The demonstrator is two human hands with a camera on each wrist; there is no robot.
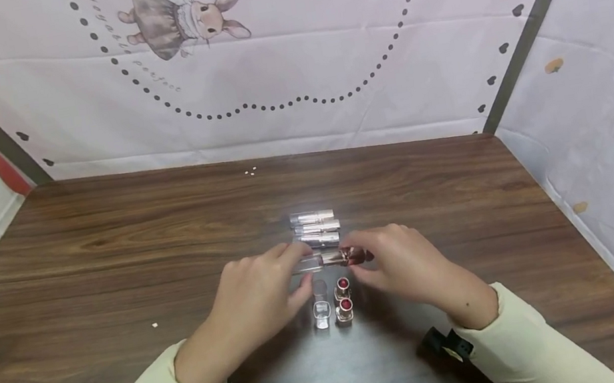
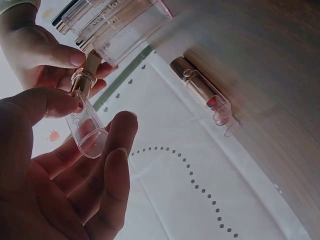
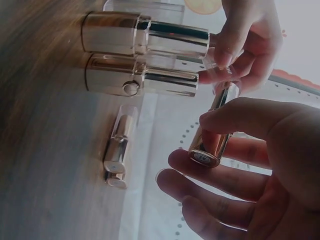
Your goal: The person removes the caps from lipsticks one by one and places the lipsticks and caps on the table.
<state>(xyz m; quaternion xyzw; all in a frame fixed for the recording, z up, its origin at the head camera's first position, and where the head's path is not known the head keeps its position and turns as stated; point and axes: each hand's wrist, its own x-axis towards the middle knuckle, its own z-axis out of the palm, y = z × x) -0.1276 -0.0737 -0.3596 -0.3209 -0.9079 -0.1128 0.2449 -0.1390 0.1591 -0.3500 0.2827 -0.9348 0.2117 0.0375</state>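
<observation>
Between both hands, a gold lipstick tube (image 1: 333,258) lies horizontally just above the table, in line with its clear cap (image 2: 86,131). My left hand (image 1: 260,294) pinches the cap between thumb and fingers. My right hand (image 1: 403,265) grips the tube's base (image 3: 205,150). The cap meets the tube's end; how far it is pushed on, I cannot tell. Nearer to me, two uncapped lipsticks stand upright, a rear one (image 1: 343,287) and a front one (image 1: 344,310), red tips showing. Left of them are two clear caps, the front cap (image 1: 322,313) easier to see.
Beyond the hands, several capped lipsticks (image 1: 312,217) lie side by side on the brown wooden table (image 1: 110,251). Small white bits (image 1: 154,325) are scattered at the left and the back. A printed cloth (image 1: 322,60) hangs behind the table's far edge.
</observation>
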